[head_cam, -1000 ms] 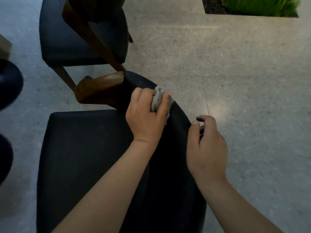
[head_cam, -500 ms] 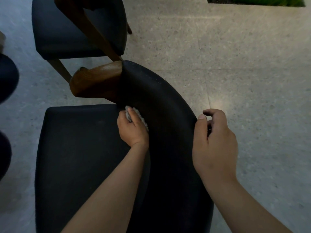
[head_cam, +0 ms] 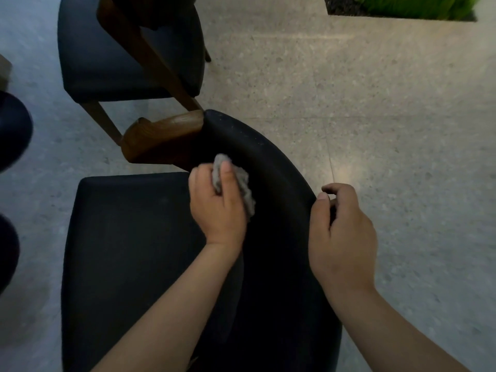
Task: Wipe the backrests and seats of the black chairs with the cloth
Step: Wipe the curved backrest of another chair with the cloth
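Since half a second ago my left hand (head_cam: 217, 208) has come back up the inner face of the backrest (head_cam: 271, 167) from near the seat, and more of the cloth (head_cam: 243, 183) shows. A second ago it was up on the top rim, so it now sits lower than that. My right hand (head_cam: 341, 232) has stayed at the outer edge.

From my head camera, looking down: my left hand grips the grey cloth, bunched, with my thumb across its front and my fingers curled round it. The cloth presses against the curved inside of the backrest, just right of the wooden armrest (head_cam: 161, 138) and above the back edge of the seat (head_cam: 128, 251). My right hand holds the far rim of the backrest, with the thumb on the near side and the fingers curled round the outside. The forefinger is lifted a little above the rim.

A second chair (head_cam: 128, 63), also with a black seat and a wooden frame, stands beyond the armrest. Both chairs are on a speckled stone floor (head_cam: 362, 103). A bed of green grass (head_cam: 408, 6) lies at the top right. Dark rounded shapes at the left edge are too cut off to name.
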Demonstrator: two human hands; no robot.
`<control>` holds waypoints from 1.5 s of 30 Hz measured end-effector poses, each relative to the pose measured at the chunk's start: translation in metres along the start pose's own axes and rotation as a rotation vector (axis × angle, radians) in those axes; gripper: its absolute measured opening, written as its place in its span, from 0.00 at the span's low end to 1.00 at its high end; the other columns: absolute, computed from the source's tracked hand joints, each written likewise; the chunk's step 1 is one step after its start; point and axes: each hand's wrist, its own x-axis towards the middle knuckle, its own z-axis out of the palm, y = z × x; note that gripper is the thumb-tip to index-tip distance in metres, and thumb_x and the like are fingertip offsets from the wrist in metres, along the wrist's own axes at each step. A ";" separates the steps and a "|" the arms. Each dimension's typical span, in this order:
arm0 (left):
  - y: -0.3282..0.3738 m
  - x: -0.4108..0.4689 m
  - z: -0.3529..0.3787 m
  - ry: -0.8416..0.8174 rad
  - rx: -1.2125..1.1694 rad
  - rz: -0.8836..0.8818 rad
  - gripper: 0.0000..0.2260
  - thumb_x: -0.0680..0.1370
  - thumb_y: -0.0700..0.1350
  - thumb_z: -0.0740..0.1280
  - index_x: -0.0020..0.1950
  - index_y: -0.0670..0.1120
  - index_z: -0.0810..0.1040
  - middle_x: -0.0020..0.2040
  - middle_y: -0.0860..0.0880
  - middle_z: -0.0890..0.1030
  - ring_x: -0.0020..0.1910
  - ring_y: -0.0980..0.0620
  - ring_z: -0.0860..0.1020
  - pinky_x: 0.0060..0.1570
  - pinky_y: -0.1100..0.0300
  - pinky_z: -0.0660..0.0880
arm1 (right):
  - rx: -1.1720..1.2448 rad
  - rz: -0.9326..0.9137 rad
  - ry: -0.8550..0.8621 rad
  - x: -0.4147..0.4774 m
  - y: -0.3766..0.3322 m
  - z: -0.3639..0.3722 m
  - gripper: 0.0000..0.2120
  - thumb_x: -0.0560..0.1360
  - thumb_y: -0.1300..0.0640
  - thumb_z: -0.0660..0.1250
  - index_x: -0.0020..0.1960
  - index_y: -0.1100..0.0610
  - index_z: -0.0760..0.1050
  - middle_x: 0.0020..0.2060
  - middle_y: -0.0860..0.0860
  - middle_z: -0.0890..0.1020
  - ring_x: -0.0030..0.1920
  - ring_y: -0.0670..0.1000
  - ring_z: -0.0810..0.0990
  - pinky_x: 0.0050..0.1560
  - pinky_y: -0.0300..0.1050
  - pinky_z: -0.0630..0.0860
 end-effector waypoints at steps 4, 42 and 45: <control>0.031 0.008 0.013 -0.039 0.107 0.178 0.15 0.80 0.58 0.57 0.50 0.47 0.71 0.50 0.50 0.69 0.45 0.56 0.70 0.44 0.66 0.69 | -0.036 -0.019 0.007 -0.001 -0.001 0.000 0.19 0.78 0.44 0.49 0.57 0.54 0.72 0.32 0.43 0.74 0.30 0.44 0.73 0.33 0.42 0.67; 0.065 0.038 0.016 0.041 0.328 0.216 0.11 0.78 0.54 0.66 0.50 0.47 0.76 0.48 0.51 0.74 0.42 0.55 0.74 0.44 0.53 0.77 | -0.065 -0.035 -0.035 0.005 -0.002 0.002 0.21 0.77 0.44 0.48 0.56 0.56 0.73 0.39 0.48 0.80 0.36 0.50 0.77 0.33 0.44 0.68; 0.060 0.020 0.018 0.000 0.259 0.293 0.11 0.79 0.54 0.66 0.50 0.46 0.76 0.47 0.51 0.74 0.42 0.57 0.73 0.41 0.60 0.75 | -0.068 -0.030 -0.045 0.006 -0.002 0.002 0.20 0.77 0.45 0.49 0.56 0.55 0.73 0.40 0.49 0.80 0.36 0.50 0.77 0.33 0.44 0.67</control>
